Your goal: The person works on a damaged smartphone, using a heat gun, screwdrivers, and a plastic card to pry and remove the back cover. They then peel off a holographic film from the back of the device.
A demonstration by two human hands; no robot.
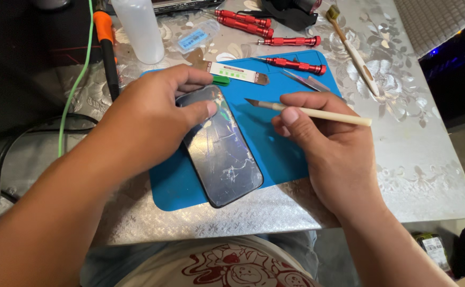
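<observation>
Head view: a cracked phone (223,154) is laid slantwise near the front edge of a blue mat (275,143) and is gripped at its far end by the left hand (147,114). A cream-handled knife (309,111) is pinched in the right hand (323,143), blade over the mat. Red screwdrivers (291,41) and a white bottle (139,29) are seen at the table's (429,159) far edge.

head view: worn on the person's head | faces steeply down, slightly forward | close over the table (429,159) | near edge to far clutter in frame
</observation>
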